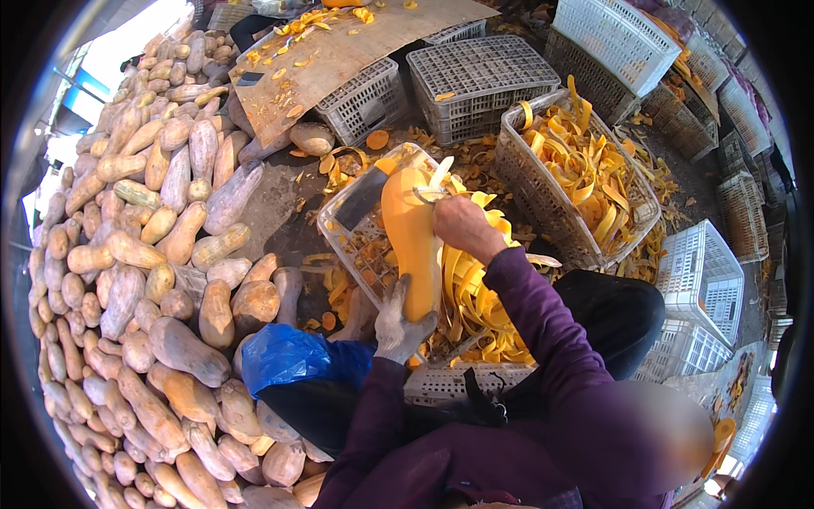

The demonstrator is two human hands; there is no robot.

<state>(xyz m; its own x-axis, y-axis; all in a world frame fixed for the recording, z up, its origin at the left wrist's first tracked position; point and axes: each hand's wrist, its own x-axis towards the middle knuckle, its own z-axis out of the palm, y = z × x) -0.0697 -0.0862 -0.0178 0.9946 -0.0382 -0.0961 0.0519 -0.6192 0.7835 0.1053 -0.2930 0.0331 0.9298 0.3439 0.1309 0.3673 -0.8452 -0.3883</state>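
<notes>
A peeled orange butternut squash point(410, 233) stands tilted over a crate, its fat end away from me. My left hand point(400, 329), in a pale work glove, is closed around the near, narrow end. My right hand point(465, 227) is bare and closed on a peeler point(424, 195), mostly hidden by the fingers, which meets the squash's upper right side. A pale strip of peel point(440, 173) sticks up beside it. Beneath, the crate point(458, 383) holds long curled orange peelings point(479, 297).
Unpeeled squashes point(191, 352) form a large heap on the left. Blue plastic point(292, 356) covers my left knee. A second crate point(543, 182) full of peelings stands ahead right, near an upturned crate point(479, 81) and a scrap-strewn board point(339, 64). White crates point(699, 276) are stacked at right.
</notes>
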